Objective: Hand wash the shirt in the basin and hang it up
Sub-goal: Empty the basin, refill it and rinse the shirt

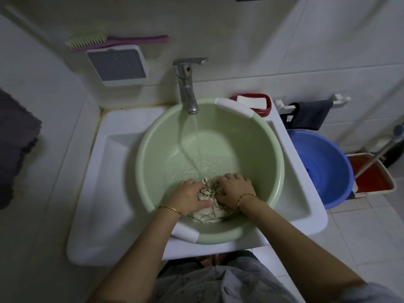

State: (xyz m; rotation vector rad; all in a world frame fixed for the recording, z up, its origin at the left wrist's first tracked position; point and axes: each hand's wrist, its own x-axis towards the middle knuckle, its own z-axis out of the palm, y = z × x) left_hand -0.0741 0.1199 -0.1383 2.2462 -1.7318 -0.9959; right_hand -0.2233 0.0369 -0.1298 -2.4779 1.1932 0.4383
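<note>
Two bare hands knead a bunched shirt in a green basin under a running tap.

The left hand [189, 197] and the right hand [235, 188] each grip a fistful of the crumpled cream cloth shirt with thin dark green lines [208, 213], fingers curled into its folds. The shirt lies wet against the near wall of the round pale green plastic basin [140, 162], which sits in the white ceramic sink [109, 193]. The steel tap [185, 84] at the sink's back edge pours a thin stream of water [196, 136] into the basin's middle, just beyond the hands. Soaked, the shirt will likely be limp, heavy and dripping; best gathered in whole handfuls, then lifted by the shoulders for hanging.
</note>
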